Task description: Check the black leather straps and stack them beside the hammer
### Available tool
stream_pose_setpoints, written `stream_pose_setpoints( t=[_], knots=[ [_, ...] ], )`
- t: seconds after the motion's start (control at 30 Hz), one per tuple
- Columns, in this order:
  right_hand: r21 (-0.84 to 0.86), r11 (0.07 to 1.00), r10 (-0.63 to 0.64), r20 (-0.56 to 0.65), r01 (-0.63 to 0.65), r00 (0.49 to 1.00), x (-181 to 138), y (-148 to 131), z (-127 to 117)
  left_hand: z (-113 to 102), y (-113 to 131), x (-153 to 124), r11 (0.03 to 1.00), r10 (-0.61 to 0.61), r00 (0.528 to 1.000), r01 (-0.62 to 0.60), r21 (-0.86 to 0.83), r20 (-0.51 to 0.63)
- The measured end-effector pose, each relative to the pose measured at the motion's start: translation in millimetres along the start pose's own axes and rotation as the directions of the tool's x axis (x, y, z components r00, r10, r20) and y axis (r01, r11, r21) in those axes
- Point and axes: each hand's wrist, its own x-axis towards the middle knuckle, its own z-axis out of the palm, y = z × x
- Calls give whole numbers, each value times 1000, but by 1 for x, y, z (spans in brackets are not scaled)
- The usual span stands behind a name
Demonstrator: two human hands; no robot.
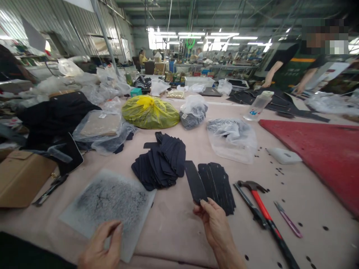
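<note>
Looking through the head camera, I see a pale pink table (174, 228) in a busy workshop. At lower centre, my right hand (214, 220) is clamped, thumb against fingers, on the near end of a dark strip (195, 181). The strip points away from me, its far end just beside a heaped pile (161, 160) of similar dark pieces on its left. To its right, a row (215, 183) of overlapping strips lies fanned out on the table.

My left hand (102, 243) is at the bottom, left of centre, over the near part of a translucent mat (112, 194) speckled with dark marks. Its thumb and forefinger curl towards each other; I cannot tell whether they meet or pinch anything.

Right of the row lie a slim tool (251, 205), a hammer (262, 205) with a red and black handle, and pink snips (288, 220). Further right is a red board (314, 145). Beyond the pile sits a yellow bag (150, 114), and a cardboard box (24, 179) stands at far left. At upper right, a co-worker's arms (272, 73) reach down to dark sheets (252, 99).
</note>
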Motion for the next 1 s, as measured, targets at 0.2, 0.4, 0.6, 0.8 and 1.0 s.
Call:
stream_pose_setpoints(
  t=[0.2,0.4,0.6,0.8,1.0],
  knots=[
    [152,983,75,183,-104,980,-49,3,-2,53,112,1,928,35,899,133,-347,436],
    [74,994,60,304,-87,951,-67,12,-9,80,135,3,912,-74,888,244,-329,454],
    [38,997,50,325,-66,944,-66,12,-11,69,122,-8,881,463,768,-344,-325,443],
    [-63,998,21,356,2,934,-64,8,-10,58,116,-6,824,566,593,-431,-367,573],
    [-260,950,-56,404,173,913,-72,-6,-10,59,117,-5,806,579,521,-479,-347,627]
  ],
)
